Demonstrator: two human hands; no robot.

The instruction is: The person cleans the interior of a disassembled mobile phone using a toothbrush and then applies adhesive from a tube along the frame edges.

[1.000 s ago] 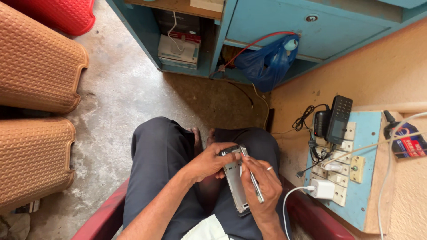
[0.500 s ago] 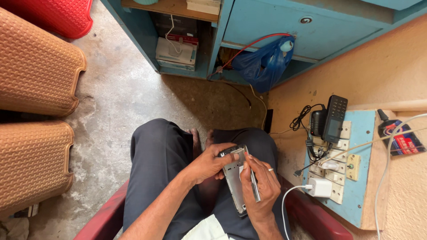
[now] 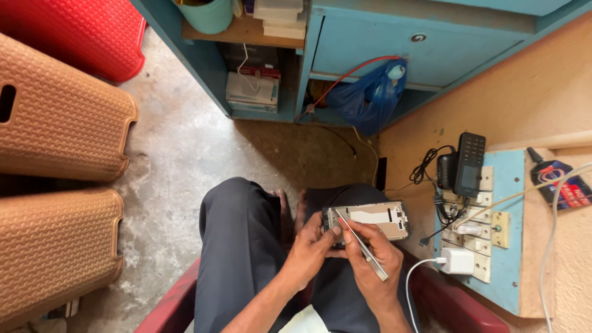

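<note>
- I see an opened smartphone (image 3: 370, 220), its back off and the metal frame and pale inner plate showing, lying crosswise over my lap just above the right knee.
- My left hand (image 3: 313, 245) holds its near left end, the fingers closed around the edge with the thumb pressed on top.
- My right hand (image 3: 370, 253) pinches a pair of metal tweezers (image 3: 361, 244); the fingers are closed on the shaft, and the tip rests at the phone's left end, touching or nearly so.
- I judge the phone light, stiff and thin, but fragile inside: best held by the frame edges, never by the exposed plate. The bare metal looks slippery.
- The tweezers look light and springy; a grip at mid-shaft suits them.
- I sit on a red chair (image 3: 456, 305), in dark trousers, over a concrete floor (image 3: 179, 166).
- To my right, a blue switch board (image 3: 493, 246) carries a white charger (image 3: 457, 261), and a black keypad phone (image 3: 470, 163) lies across its top end.
- Ahead stands a blue cabinet (image 3: 394, 43) with a blue plastic bag (image 3: 370, 98) hanging from it.
- On my left are brown plastic stools (image 3: 55, 111).
</note>
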